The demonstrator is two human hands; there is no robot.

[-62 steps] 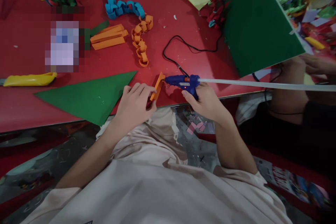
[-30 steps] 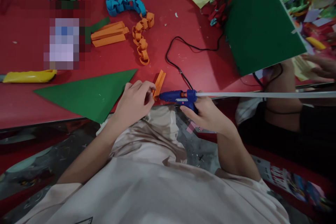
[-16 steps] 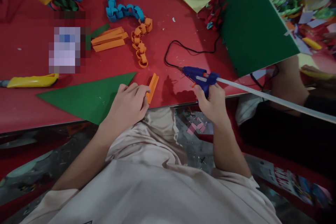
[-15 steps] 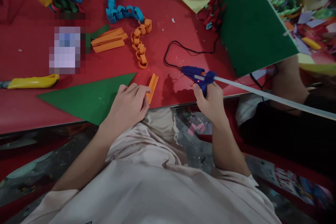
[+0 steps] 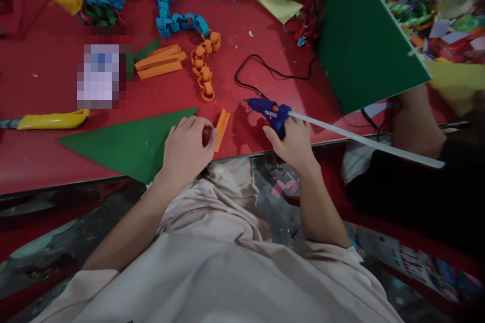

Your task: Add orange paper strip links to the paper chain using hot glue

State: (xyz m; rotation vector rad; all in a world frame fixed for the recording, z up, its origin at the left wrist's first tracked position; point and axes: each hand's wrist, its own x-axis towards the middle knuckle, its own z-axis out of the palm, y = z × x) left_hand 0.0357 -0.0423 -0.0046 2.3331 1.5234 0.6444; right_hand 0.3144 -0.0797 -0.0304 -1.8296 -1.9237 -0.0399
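My right hand [image 5: 294, 141] grips the handle of a blue hot glue gun [image 5: 265, 111], its small light lit red. A long white glue stick [image 5: 364, 139] sticks out of the gun's back, and the nozzle points left. My left hand [image 5: 189, 146] rests arched on the table edge, thumb and index finger apart with red tabletop showing between them. Just right of that thumb lies a folded orange paper strip [image 5: 223, 128]. Beneath the left hand is a green paper triangle [image 5: 121, 139]. An orange paper chain [image 5: 204, 70] curls beyond the strip.
Orange strips [image 5: 161, 60] lie on the red table [image 5: 242, 81] near a blue chain [image 5: 182, 22]. A yellow cutter [image 5: 53, 119] is at left. The gun's black cord [image 5: 276, 74] runs to a standing green board [image 5: 367, 35]. Another person's arm [image 5: 419, 121] is at right.
My right hand has brought the glue gun left, nearer the orange strip. My left thumb and index finger have parted, leaving the strip on the table.
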